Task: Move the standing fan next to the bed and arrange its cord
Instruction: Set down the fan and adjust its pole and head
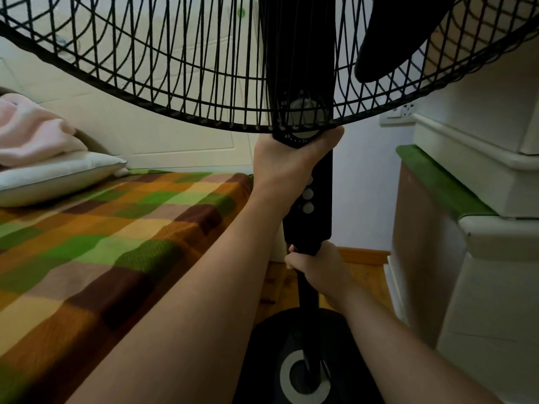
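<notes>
Standing fan point(307, 176) upright on the wooden floor point(364, 287), just beside the right edge of the bed point(102, 243), its round base point(291, 360) near the bed's side. The left hand point(287, 161) is clenched around the top of the control column under the wire guard point(163, 68); the right hand point(316, 265) grips the pole just below that column. A pillow point(55, 177) lies at the bed's far end.

Black fan point(309, 176), green-orange-brown checked bedspread point(102, 228), pink towel point(32, 132), white pillow point(55, 176).
</notes>
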A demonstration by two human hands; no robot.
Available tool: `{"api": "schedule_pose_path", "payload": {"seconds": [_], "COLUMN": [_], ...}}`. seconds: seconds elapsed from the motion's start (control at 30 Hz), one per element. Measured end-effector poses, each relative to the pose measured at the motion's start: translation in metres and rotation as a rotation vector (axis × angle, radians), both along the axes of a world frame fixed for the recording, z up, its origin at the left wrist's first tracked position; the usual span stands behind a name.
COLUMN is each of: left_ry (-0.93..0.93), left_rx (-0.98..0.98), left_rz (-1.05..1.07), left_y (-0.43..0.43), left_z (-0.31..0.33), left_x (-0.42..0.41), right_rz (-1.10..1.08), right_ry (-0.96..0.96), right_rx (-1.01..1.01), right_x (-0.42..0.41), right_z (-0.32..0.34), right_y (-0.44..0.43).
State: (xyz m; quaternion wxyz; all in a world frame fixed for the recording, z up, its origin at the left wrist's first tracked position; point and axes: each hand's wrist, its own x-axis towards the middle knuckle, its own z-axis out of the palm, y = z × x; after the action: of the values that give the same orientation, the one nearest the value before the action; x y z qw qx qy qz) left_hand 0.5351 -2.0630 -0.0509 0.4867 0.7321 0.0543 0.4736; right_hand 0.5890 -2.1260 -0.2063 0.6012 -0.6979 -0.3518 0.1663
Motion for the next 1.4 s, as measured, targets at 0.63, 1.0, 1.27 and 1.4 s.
{"api": "schedule_pose_path", "payload": {"seconds": [0.63, 1.0, 1.27, 1.4], "left_ry": [0.043, 0.016, 0.007, 0.014], "left_rx": [-0.027, -0.004, -0.028, -0.031], "left_rz": [0.0, -0.003, -0.006, -0.002], "left_y": [-0.001, -0.002, -0.002, -0.001], "left_z": [0.001, 0.002, 0.002, 0.002], "left_x": [-0.001, -0.004, -0.003, -0.001], "right_rz": [0.08, -0.465, -0.186, 0.06], "right_ry": [-0.052, -0.054, -0.128, -0.174], "right_rx": [-0.195, 0.169, 0.182, -0.186], "right_x": [0.011, -0.028, -0.014, 0.015], "right_z": [0.01, -0.015, -0.017, 0.007], "right_y": [-0.007, 0.025, 0.008, -0.007]}}
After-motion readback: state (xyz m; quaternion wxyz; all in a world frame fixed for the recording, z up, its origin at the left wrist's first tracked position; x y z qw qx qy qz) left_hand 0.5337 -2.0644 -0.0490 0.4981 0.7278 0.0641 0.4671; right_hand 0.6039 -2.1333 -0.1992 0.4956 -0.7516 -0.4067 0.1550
